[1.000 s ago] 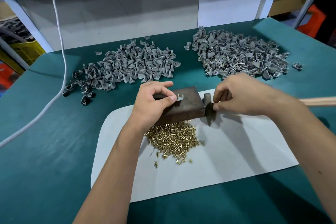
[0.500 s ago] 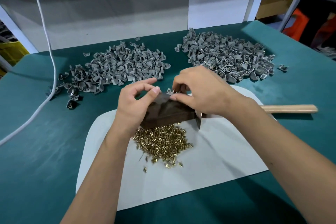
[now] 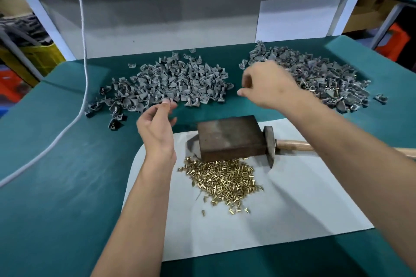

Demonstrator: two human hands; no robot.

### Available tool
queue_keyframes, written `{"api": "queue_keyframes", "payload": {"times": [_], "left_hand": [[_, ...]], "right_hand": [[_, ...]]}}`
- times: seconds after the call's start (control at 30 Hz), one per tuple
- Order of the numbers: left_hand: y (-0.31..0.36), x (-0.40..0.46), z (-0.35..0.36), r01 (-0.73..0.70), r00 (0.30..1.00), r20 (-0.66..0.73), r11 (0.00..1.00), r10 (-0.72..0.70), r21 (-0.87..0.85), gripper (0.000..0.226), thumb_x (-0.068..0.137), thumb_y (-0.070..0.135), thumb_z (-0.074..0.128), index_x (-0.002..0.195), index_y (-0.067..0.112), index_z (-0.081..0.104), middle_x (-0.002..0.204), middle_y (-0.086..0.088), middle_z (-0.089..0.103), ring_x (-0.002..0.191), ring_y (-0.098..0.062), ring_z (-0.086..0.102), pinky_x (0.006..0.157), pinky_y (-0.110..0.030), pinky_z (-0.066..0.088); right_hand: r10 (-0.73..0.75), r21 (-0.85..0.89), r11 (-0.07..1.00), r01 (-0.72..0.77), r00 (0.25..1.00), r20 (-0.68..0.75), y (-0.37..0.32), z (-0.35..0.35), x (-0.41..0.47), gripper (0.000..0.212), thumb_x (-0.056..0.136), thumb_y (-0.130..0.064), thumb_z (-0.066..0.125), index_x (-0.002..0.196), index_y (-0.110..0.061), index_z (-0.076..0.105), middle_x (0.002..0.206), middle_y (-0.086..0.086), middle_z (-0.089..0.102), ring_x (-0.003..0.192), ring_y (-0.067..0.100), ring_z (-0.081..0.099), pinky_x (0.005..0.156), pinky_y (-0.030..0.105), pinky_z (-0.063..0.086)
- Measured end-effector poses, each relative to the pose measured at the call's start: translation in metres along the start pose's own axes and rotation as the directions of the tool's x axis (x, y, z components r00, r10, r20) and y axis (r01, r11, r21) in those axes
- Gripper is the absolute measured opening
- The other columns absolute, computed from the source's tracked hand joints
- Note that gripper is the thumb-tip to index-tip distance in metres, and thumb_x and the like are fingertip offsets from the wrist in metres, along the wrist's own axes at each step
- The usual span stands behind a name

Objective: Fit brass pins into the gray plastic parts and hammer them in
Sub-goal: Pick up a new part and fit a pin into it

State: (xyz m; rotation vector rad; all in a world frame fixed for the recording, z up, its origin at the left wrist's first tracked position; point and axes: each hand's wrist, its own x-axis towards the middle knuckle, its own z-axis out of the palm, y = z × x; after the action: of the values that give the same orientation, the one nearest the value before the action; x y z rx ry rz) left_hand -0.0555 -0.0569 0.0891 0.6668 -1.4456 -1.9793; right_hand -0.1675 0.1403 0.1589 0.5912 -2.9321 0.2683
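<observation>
Both grips (image 3: pixel 157 123) (image 3: pixel 267 85) (empty) above pins (image 3: pixel 222 180)

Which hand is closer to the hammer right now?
The right hand, though neither touches the hammer. It hangs above and beyond the hammer head; the left hand sits farther off, across the metal block.

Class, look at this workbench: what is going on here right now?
A person is assembling small parts at a green table. Neither hand holds a tool: the left hand hovers near the left pile of gray plastic parts, fingers loosely curled, while the right hand is raised and blurred near the right pile. The metal block is bare, the hammer lies beside it, and the brass pins sit heaped on the white sheet.
</observation>
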Motion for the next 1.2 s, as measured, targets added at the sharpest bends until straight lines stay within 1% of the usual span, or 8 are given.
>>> {"api": "queue_keyframes", "payload": {"times": [0.1, 0.23, 0.47, 0.57, 0.73, 0.87, 1.03, 1.2], "left_hand": [[0.0, 0.0, 0.0, 0.013, 1.0, -0.008, 1.0, -0.013, -0.007, 0.029, 0.101, 0.016, 0.062, 0.074, 0.018, 0.072, 0.092, -0.004, 0.075, 0.1, -0.02, 0.066, 0.087, -0.035, 0.055], [0.0, 0.003, -0.002, 0.017, 1.0, 0.005, 1.0, -0.017, -0.016, 0.031, 0.1, 0.015, 0.062, 0.071, 0.017, 0.074, 0.089, -0.004, 0.075, 0.092, -0.02, 0.066, 0.077, -0.03, 0.057], [0.002, 0.007, -0.006, 0.115, 0.99, 0.095, 0.991, -0.109, -0.065, 0.019, 0.099, 0.014, 0.065, 0.084, 0.006, 0.072, 0.087, -0.012, 0.074, 0.075, -0.022, 0.07, 0.068, -0.026, 0.06], [0.004, 0.01, -0.007, 0.226, 0.953, 0.226, 0.971, -0.204, -0.077, 0.015, 0.099, 0.014, 0.066, 0.097, 0.0, 0.072, 0.094, -0.021, 0.076, 0.079, -0.026, 0.076, 0.069, -0.026, 0.061], [0.01, 0.009, -0.012, 0.375, 0.877, 0.383, 0.912, -0.292, -0.165, 0.013, 0.095, 0.003, 0.066, 0.105, -0.003, 0.072, 0.081, -0.015, 0.074, 0.07, -0.018, 0.073, 0.064, -0.023, 0.06], [0.013, 0.012, -0.02, 0.276, 0.938, 0.269, 0.941, -0.22, -0.194, 0.018, 0.091, -0.004, 0.067, 0.109, -0.007, 0.071, 0.089, -0.017, 0.076, 0.071, -0.02, 0.073, 0.064, -0.024, 0.061], [0.013, 0.018, -0.024, 0.15, 0.989, 0.033, 0.953, -0.147, -0.263, 0.021, 0.087, -0.01, 0.071, 0.108, -0.012, 0.069, 0.089, -0.019, 0.074, 0.071, -0.022, 0.071, 0.08, -0.033, 0.061], [0.013, 0.022, -0.025, 0.175, 0.982, -0.008, 0.935, -0.187, -0.308, 0.016, 0.088, -0.01, 0.071, 0.103, -0.008, 0.07, 0.095, -0.022, 0.072, 0.069, -0.022, 0.072, 0.069, -0.023, 0.061]], "right_hand": [[-0.15, -0.052, 0.986, 0.159, 0.978, 0.147, -0.025, 0.019, 0.023, 0.03, 0.091, -0.031, 0.075, 0.117, -0.016, 0.07, 0.12, 0.012, 0.07, 0.112, 0.033, 0.064, 0.098, 0.043, 0.053], [-0.162, -0.032, 0.984, 0.173, 0.96, 0.227, -0.04, 0.039, 0.042, 0.039, 0.088, -0.027, 0.08, 0.12, -0.008, 0.068, 0.119, 0.016, 0.068, 0.108, 0.033, 0.064, 0.096, 0.043, 0.053], [-0.186, 0.115, 0.978, 0.173, 0.976, 0.117, -0.045, 0.043, 0.04, 0.038, 0.08, -0.022, 0.087, 0.111, -0.011, 0.068, 0.098, 0.006, 0.073, 0.093, 0.023, 0.068, 0.089, 0.038, 0.055], [-0.337, 0.379, 0.866, 0.326, 0.941, -0.037, -0.062, 0.028, 0.019, 0.048, 0.076, -0.021, 0.09, 0.116, -0.015, 0.064, 0.087, -0.005, 0.073, 0.072, 0.006, 0.065, 0.078, 0.027, 0.055], [-0.484, 0.528, 0.718, 0.454, 0.87, -0.09, -0.087, 0.013, -0.011, 0.044, 0.075, -0.007, 0.086, 0.113, -0.013, 0.064, 0.09, -0.004, 0.073, 0.074, 0.012, 0.067, 0.072, 0.023, 0.056], [-0.517, 0.32, 0.8, 0.508, 0.854, -0.063, -0.097, 0.006, -0.022, 0.035, 0.078, -0.025, 0.087, 0.105, -0.02, 0.067, 0.097, -0.006, 0.068, 0.083, 0.011, 0.06, 0.082, 0.034, 0.054], [-0.622, 0.186, 0.776, 0.603, 0.681, 0.385, -0.125, 0.01, -0.049, 0.012, 0.078, -0.032, 0.084, 0.089, -0.033, 0.079, 0.077, -0.018, 0.068, 0.079, 0.008, 0.066, 0.076, 0.028, 0.053], [-0.638, 0.092, 0.747, 0.658, 0.671, 0.377, -0.139, 0.024, -0.06, 0.017, 0.075, -0.031, 0.084, 0.074, -0.036, 0.068, 0.07, -0.016, 0.058, 0.088, 0.017, 0.066, 0.073, 0.03, 0.033]]}}
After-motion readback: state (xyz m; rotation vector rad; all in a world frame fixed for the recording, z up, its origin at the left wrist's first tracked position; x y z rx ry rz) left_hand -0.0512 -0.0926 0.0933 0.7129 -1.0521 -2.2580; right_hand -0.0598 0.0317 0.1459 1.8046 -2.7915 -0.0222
